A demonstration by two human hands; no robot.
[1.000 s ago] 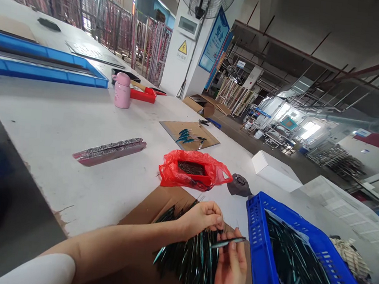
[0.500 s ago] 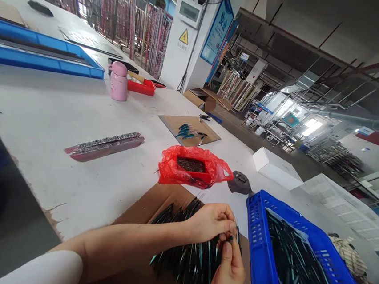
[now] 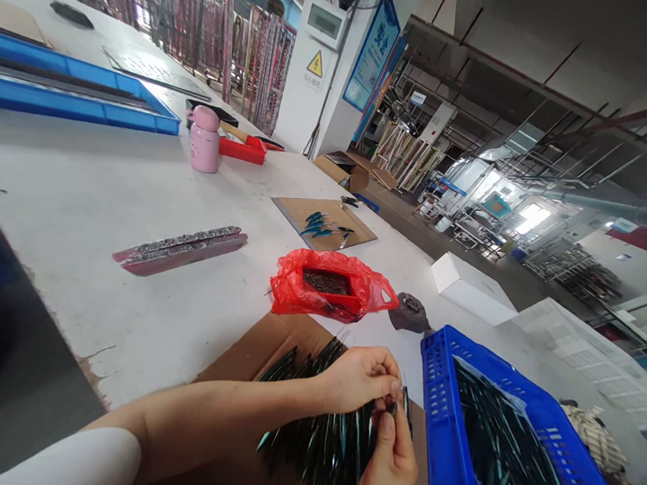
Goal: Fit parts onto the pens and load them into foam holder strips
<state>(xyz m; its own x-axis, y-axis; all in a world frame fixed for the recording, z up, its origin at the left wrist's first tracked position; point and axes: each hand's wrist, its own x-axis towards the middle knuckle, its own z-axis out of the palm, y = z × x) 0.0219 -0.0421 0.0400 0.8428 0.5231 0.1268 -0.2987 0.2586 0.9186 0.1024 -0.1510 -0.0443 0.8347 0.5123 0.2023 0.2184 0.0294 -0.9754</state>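
My left hand (image 3: 364, 380) reaches in from the left, fingers curled and pinched against the tips of my right hand. Below and to its right, my right hand (image 3: 392, 466) is closed with thumb and forefinger pressed together on a small dark glossy piece (image 3: 393, 408); most of it is hidden by the fingers. What the left fingertips grip is too small to make out. Under both hands, many long, dark, shiny slender pieces (image 3: 326, 449) with blue-green glints lie fanned out on a brown cardboard sheet (image 3: 244, 357).
To the right stands a blue crate (image 3: 427, 405) of similar dark pieces. Ahead, a red plastic bag (image 3: 285, 281) surrounds a red box of fine dark strands. A board (image 3: 358, 234) with blue-green pieces, a pink bottle (image 3: 205, 143) and a white box (image 3: 471, 287) are farther off.
Both hands stay in nearly the same place, with only a slight shift of the right fingers. The small dark piece remains between the fingertips.
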